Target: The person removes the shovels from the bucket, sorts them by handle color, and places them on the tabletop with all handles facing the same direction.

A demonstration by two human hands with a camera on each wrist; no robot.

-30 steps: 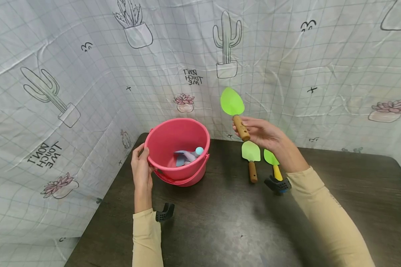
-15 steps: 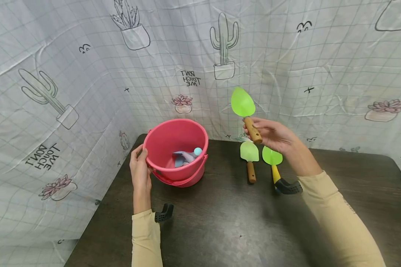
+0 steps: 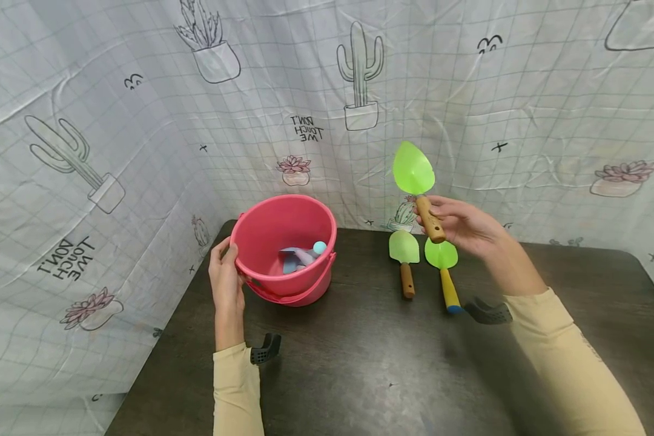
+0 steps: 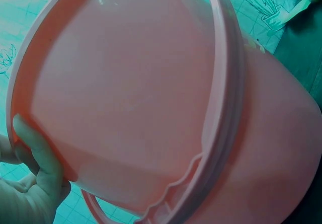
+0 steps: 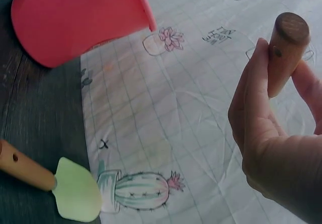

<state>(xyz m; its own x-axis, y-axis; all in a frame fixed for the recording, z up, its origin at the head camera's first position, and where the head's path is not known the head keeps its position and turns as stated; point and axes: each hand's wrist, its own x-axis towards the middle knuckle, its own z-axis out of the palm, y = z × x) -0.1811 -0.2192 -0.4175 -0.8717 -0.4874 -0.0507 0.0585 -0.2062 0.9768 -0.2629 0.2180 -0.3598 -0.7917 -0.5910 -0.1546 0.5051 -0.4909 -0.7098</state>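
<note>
My left hand (image 3: 227, 278) grips the left rim of a pink bucket (image 3: 283, 218), thumb over the edge in the left wrist view. The bucket tilts a little toward me, and grey-blue and lilac pieces (image 3: 300, 259) with a pale blue round end lie inside. Raised above the table, my right hand (image 3: 465, 227) pinches the wooden handle of a bright green trowel (image 3: 414, 171), blade up. Below it on the table lie a pale green trowel (image 3: 404, 247) with a brown handle and a green trowel (image 3: 449, 289) with a yellow, blue-tipped handle.
The dark table (image 3: 354, 351) meets a white grid-patterned cloth (image 3: 447, 109) with cactus drawings at the back and left. The bucket's pink handle (image 3: 305, 290) hangs down its front. Black wrist mounts (image 3: 487, 312) stick out from both sleeves.
My right hand has moved right with the bright green trowel, away from the bucket. The yellow-handled trowel has come into fuller view. The left hand stays on the bucket.
</note>
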